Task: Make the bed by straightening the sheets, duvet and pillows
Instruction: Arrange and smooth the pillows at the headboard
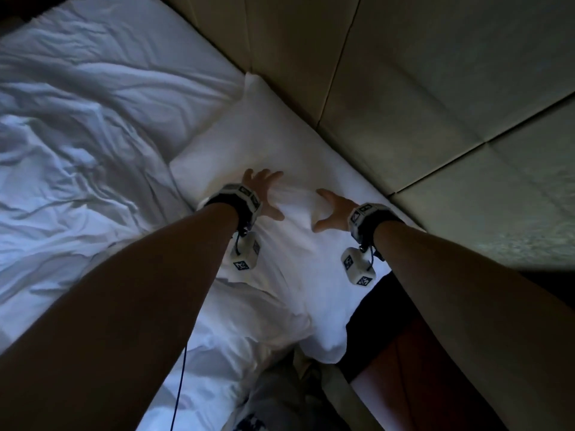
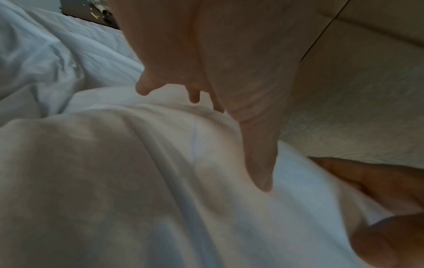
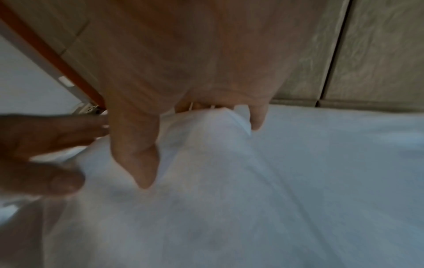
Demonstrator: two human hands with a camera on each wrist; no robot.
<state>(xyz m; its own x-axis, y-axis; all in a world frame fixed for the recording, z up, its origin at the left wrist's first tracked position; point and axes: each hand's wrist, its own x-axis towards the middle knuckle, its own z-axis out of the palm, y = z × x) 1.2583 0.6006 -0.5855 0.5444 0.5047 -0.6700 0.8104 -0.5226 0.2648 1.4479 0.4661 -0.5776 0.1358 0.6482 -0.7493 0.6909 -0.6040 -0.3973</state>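
You are leaning over a plump white pillow [image 1: 273,144] that is lying against the padded headboard [image 1: 404,88], and both of your hands are resting on its smooth cotton case. Your left hand [image 1: 264,194] is lying with its fingers fanned wide across the pillow's middle, palm down, thumb pointing back along the fabric. Your right hand [image 1: 331,209] is sitting just beside it, nearer the headboard, fingers likewise spread and dipping into the soft filling; between the two hands a raised fold of the case is bunching up, and the wrist views are showing fingertips pressing at its flanks rather than closing round it (nothing is being pinched that you can make out). Both wrists are wearing dark bands with small white marker cubes [image 1: 245,255] hanging from them. On the far side of the pillow from the headboard, the white duvet [image 1: 77,169] is lying heavily crumpled, its ridges and creases running in all directions, and a flatter stretch of sheet [image 1: 102,38] is showing beyond it. The headboard itself is looking like beige upholstery with a faint grained texture, divided into large rectangular panels by dark seams. At the pillow's near end, a strip of reddish-brown wood [image 1: 413,368] is running beside the mattress. The room is dim and the linen is taking on a bluish cast.
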